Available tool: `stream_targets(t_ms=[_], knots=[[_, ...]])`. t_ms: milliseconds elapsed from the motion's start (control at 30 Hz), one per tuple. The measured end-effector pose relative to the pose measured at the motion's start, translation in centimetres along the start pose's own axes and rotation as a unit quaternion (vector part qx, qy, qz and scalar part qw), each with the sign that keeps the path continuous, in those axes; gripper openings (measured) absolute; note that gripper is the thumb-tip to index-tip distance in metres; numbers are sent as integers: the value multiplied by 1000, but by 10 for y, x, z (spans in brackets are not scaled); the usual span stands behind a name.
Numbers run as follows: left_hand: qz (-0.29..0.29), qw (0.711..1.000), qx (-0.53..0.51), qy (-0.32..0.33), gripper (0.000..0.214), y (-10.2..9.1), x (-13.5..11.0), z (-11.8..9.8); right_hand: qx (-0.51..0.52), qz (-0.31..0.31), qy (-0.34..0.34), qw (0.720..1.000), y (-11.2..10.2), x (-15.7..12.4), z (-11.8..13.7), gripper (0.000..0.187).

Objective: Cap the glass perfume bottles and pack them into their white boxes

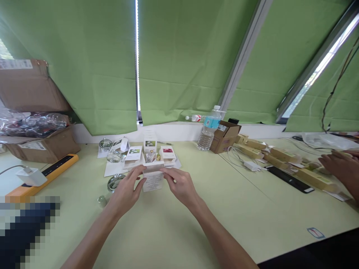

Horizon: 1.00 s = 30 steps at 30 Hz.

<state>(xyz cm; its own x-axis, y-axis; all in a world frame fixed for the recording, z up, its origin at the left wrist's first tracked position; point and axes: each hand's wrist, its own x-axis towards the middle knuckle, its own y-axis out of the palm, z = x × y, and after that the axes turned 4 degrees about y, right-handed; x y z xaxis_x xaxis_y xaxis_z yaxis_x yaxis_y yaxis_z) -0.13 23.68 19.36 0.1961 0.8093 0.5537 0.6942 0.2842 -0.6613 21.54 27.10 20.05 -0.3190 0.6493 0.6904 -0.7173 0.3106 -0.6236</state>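
Observation:
In the head view, a small white paper box (pixel 153 182) with fine print on its front stands between my hands on the table. My left hand (pixel 127 190) pinches its left edge with thumb and fingers. On the opposite upper edge, the fingers of my right hand (pixel 179 183) are closed. Small wrapped pieces (pixel 151 156) show just behind the box's top. White picture boxes stand further back, one with a green picture (pixel 134 152) and one with a red picture (pixel 168 152). A round clear glass piece (pixel 115 182) lies beside my left hand, near a small pale green cylinder (pixel 102 201).
A water bottle (pixel 209 130) and an open cardboard box (pixel 226 136) stand by the window sill. An orange power strip (pixel 60 168) lies left. At right, another person's hand (pixel 339 166) is near several yellowish boxes (pixel 314 178) and a black strip (pixel 288 179).

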Motion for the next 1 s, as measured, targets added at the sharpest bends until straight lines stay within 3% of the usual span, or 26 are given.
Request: stream_targets(t_ms=[200, 633, 867, 1000], knots=[[0, 1000, 3, -5, 34, 0, -1, 1, -81, 67, 9, 994, -2, 0, 3, 28], [2, 998, -10, -59, 38, 1, 0, 1, -109, 59, -8, 992, -2, -1, 1, 33], [14, 997, -10, -75, 39, 2, 0, 2, -91, 79, 29, 992, -6, -1, 10, 52], [13, 996, -15, -82, 38, 2, 0, 1, -135, 44, 53, 988, -5, 1, 7, 46]])
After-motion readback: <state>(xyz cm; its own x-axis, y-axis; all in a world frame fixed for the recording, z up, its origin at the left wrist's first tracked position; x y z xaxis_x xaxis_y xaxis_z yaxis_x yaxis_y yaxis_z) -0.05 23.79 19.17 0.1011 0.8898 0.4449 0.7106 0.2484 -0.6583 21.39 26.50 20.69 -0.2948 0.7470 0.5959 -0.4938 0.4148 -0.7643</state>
